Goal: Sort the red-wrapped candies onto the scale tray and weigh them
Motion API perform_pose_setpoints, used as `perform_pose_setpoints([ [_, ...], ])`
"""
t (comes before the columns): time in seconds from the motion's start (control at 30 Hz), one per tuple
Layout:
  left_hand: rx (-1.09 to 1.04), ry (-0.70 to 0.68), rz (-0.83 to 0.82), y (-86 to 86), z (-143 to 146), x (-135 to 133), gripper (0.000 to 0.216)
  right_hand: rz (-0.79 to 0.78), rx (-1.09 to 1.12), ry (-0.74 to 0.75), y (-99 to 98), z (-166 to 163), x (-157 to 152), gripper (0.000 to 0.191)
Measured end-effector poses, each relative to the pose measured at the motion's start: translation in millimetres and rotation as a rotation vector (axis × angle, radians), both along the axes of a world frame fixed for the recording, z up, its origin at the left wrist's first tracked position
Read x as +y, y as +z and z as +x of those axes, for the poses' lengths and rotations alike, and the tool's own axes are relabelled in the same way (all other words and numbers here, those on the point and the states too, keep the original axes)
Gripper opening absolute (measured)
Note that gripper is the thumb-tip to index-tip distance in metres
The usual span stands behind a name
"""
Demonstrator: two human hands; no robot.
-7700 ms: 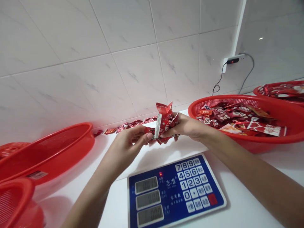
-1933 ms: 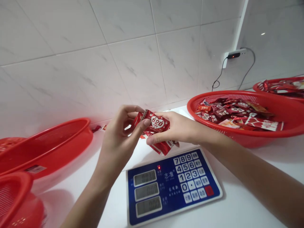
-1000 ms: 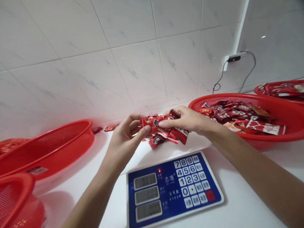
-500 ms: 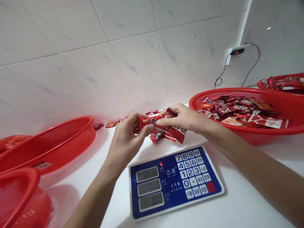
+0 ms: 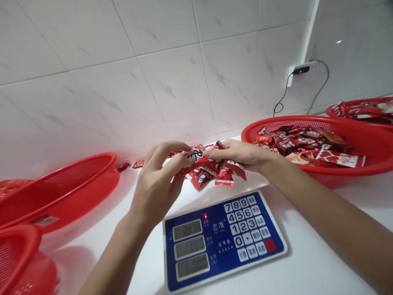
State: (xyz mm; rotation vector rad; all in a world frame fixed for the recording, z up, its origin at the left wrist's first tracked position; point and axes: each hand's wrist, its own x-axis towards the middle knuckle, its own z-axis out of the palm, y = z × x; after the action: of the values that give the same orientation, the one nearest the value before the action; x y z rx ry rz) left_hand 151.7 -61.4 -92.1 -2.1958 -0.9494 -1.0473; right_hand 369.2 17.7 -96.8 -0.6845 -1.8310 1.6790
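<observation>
My left hand [image 5: 159, 180] and my right hand [image 5: 242, 155] meet above the white scale platform. Both pinch one red candy packet [image 5: 196, 155] with a black character on it, thumb and fingers closed on its ends. My right hand also clutches a bunch of several red candy packets [image 5: 221, 174] that hang below its palm. Just in front of the hands lies the blue scale panel [image 5: 224, 239] with its keypad and three displays.
A large red basket [image 5: 362, 168] full of red candy packets stands at the right, with another red basket [image 5: 362, 107] behind it. Red baskets [image 5: 58, 192] sit at the left. Loose candies [image 5: 138, 164] lie along the tiled wall. A wall socket [image 5: 299, 70] with a black cable is at the back right.
The hands keep handling the candy bunch above the scale. Over the last second the single packet has been turned between both hands and the left fingers have curled more over it.
</observation>
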Motion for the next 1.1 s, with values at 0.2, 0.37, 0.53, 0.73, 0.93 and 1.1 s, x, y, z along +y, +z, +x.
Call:
perform_pose_setpoints([
  [0.2,-0.448,-0.018,-0.666,2.4,-12,8,0.057,0.109,-0.009,-0.167,6.9,0,-7,0.024],
  [0.37,-0.698,-0.124,-1.050,0.9,-5,7,0.054,0.166,-0.039,-0.122,7.5,-1,-9,0.021],
  [0.53,-0.728,-0.165,-0.937,-2.0,1,7,0.047,0.134,-0.035,-0.116,5.0,-4,-8,0.022],
  [0.73,-0.720,-0.178,-0.980,-7.3,0,12,0.047,0.155,-0.056,-0.158,0.5,-6,-5,0.019],
  [0.93,-0.697,-0.186,-0.904,-5.4,-2,10,0.038,0.176,-0.080,-0.126,1.4,-5,-6,0.026],
  [1.1,-0.667,-0.159,-0.973,-3.2,-3,8,0.038,0.180,-0.084,-0.127,6.1,-2,-11,0.035],
])
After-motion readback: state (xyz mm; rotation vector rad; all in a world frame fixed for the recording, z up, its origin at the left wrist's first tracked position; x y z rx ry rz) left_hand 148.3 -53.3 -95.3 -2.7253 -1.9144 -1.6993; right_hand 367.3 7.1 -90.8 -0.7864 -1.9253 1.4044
